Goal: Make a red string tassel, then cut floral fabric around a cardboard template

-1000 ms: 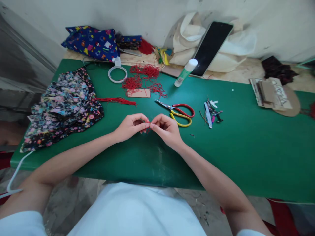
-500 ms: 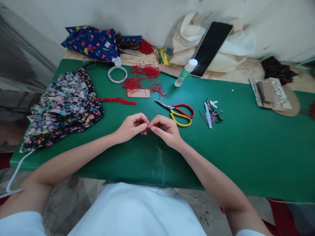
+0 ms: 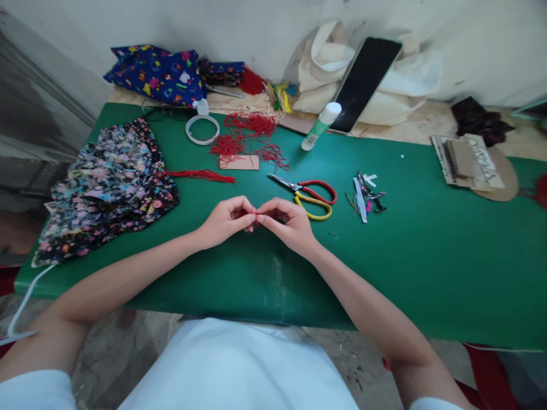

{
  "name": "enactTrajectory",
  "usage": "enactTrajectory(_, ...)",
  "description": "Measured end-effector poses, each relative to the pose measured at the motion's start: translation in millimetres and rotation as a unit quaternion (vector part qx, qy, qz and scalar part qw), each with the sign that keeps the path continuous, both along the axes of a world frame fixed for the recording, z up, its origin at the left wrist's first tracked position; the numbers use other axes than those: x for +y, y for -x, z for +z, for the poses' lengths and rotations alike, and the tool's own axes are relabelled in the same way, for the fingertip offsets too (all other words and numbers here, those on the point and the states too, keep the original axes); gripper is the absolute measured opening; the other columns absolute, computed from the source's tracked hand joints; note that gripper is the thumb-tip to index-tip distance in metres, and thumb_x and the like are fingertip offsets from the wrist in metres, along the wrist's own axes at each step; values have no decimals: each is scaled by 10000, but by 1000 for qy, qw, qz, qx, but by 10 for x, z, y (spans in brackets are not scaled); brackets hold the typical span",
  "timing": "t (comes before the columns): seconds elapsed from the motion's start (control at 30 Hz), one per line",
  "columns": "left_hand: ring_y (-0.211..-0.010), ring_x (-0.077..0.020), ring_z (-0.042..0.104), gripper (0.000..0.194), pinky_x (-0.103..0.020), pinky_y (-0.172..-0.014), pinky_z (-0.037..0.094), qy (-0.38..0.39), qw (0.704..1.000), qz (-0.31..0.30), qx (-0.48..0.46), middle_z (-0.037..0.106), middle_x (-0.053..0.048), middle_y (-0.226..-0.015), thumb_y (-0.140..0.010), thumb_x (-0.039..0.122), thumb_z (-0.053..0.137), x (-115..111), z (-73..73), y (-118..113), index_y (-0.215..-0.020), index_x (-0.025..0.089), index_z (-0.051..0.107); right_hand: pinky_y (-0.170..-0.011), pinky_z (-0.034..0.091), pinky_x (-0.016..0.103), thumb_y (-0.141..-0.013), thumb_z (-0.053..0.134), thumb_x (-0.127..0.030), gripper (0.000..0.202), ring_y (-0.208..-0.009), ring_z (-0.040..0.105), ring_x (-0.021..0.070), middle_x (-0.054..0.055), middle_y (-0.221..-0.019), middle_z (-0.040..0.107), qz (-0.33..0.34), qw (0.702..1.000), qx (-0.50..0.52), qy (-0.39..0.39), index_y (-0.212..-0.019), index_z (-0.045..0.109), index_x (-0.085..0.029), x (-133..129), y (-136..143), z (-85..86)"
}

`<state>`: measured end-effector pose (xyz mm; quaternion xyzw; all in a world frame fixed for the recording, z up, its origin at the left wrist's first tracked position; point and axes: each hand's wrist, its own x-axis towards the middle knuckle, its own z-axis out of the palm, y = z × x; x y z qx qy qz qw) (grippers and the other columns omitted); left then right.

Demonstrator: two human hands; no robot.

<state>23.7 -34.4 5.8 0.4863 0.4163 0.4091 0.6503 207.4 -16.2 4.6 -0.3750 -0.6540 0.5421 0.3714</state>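
Head view: both hands (image 3: 225,223) (image 3: 294,226) pinch red thread (image 3: 255,212)

No word or number can be read with certainty. Beyond the scissors (image 3: 301,193), the glue stick (image 3: 321,126) bears a green label with a pale patch of fine dark lines like a barcode, its print too small to make out. Well to the right of the scissors, the top piece of the cardboard stack (image 3: 470,164) carries large, pale, curling marks (image 3: 488,163) that resemble letters; blur hides whether they spell anything.
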Motion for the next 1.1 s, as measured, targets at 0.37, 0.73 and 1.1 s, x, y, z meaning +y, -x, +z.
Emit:
enactTrajectory(0.37,-571,-78,626,399,-206,-586,521,21,1000,-22,-5,655,17,-648,-730,471,797,-9,-4,-10,-775,148,567,-579,360,242,-828,666,-562,399,-616,461,93,-11,-707,563,99,992,-34,72,-788,602,-170,115,-73,72)
enactTrajectory(0.73,-521,-67,590,425,-184,-513,465,30,999,-17,-9,621,29,-628,-784,545,730,-15,13,-27,-792,156,559,-576,364,232,-878,584,-446,282,-618,437,92,-11,-717,537,103,991,-59,57,-817,557,-172,72,-45,32)
enactTrajectory(1.1,-470,-33,459,416,-176,-450,359,-6,1000,7,10,626,14,-639,-785,536,732,3,9,-25,-766,157,561,-721,435,259,-879,586,-436,256,-759,499,113,-4,-818,536,166,965,24,200,-818,557,-189,78,-68,107)
